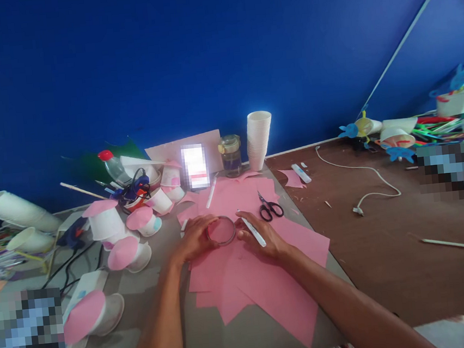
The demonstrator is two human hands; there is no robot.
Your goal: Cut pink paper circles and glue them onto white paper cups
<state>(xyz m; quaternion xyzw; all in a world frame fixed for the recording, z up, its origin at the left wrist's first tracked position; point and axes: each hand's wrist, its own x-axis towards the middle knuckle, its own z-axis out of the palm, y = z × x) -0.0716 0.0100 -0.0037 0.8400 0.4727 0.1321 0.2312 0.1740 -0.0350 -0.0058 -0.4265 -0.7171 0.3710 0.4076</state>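
My left hand (pixel 197 238) grips the left side of a thin dark ring (pixel 223 244), which rests on pink paper sheets (pixel 281 278). In my right hand (pixel 263 238) is a white marker pen (pixel 254 233), slanting back across the fingers. Its tip end points away from me, and the fingertips are close to the ring's right edge. Black-handled scissors (pixel 271 209) lie on the paper just beyond my right hand. A white stick (pixel 212 191) lies at the back edge of the paper.
Paper cups with pink discs (pixel 124 254) stand and lie on the left. A stack of paper cups (pixel 259 141), a jar (pixel 231 156) and a bright phone screen (pixel 196 166) are along the wall. On the brown table to the right lies a white cable (pixel 379 173).
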